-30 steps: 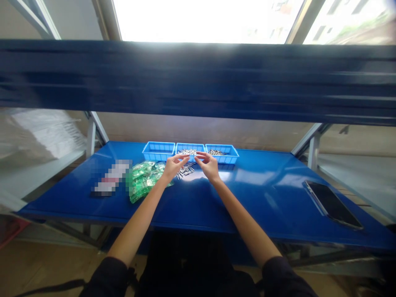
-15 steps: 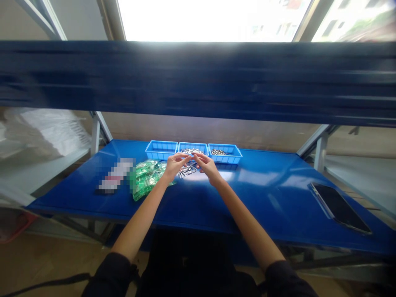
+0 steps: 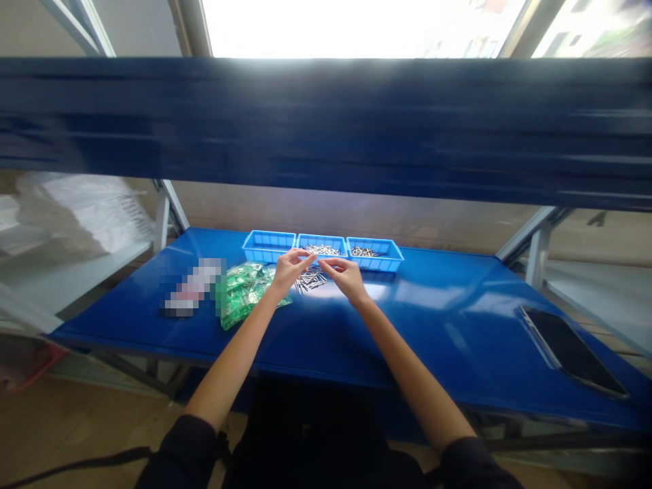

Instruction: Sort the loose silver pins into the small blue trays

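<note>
My left hand point(image 3: 290, 269) and my right hand point(image 3: 346, 277) are raised close together over a pile of thin metal pins point(image 3: 310, 280) on the blue table. Both hands are pinched, thumb against fingers; whatever lies between the fingertips is too small to make out. Just behind them stands the middle blue tray point(image 3: 342, 239), with many metal pins in it. The right blue tray point(image 3: 387, 263) also holds small metal pieces. No contents show in the left blue tray point(image 3: 269, 257). Green plastic packets point(image 3: 242, 295) lie beside my left wrist.
A blurred pale item point(image 3: 196, 285) lies on the table point(image 3: 432, 339) at the left. A phone point(image 3: 573, 350) rests near the right edge. A blue beam point(image 3: 326, 129) crosses above the table. White bags point(image 3: 92, 207) sit on the left side shelf.
The view has shifted a little. My fingertips have moved slightly apart, the right hand drawing a little to the right. The pile and trays look the same.
</note>
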Demonstrator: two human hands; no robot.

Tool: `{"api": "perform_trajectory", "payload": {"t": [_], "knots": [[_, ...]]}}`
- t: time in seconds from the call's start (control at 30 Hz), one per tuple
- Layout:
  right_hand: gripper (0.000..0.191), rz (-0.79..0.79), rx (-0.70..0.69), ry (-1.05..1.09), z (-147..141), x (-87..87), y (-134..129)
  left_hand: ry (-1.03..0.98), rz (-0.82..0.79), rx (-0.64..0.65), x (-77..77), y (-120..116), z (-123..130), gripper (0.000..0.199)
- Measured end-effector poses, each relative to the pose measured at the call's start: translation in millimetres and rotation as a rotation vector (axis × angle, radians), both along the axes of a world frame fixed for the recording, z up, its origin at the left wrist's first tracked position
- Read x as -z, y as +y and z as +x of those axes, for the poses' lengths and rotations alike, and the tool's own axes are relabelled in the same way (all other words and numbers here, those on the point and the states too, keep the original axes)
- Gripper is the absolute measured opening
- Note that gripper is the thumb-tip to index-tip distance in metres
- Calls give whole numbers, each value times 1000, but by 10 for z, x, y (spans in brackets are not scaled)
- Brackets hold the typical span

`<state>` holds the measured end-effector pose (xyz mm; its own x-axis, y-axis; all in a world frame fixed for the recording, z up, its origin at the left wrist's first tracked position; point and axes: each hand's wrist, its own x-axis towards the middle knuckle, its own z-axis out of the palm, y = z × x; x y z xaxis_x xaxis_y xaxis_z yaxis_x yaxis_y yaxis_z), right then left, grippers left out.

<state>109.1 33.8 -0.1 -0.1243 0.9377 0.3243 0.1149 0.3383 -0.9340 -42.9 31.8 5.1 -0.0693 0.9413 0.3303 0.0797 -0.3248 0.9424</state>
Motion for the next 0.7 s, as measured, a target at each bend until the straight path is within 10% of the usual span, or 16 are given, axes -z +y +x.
{"api": "perform_trajectory", "payload": {"t": [0.13,0.7], "knots": [[36,-38,-158,-36,-58,38,-25,7,7,-11,2,6,3,30],[37,-191,144,88,132,51,118,60,-22,-64,43,33,-8,38]]}}
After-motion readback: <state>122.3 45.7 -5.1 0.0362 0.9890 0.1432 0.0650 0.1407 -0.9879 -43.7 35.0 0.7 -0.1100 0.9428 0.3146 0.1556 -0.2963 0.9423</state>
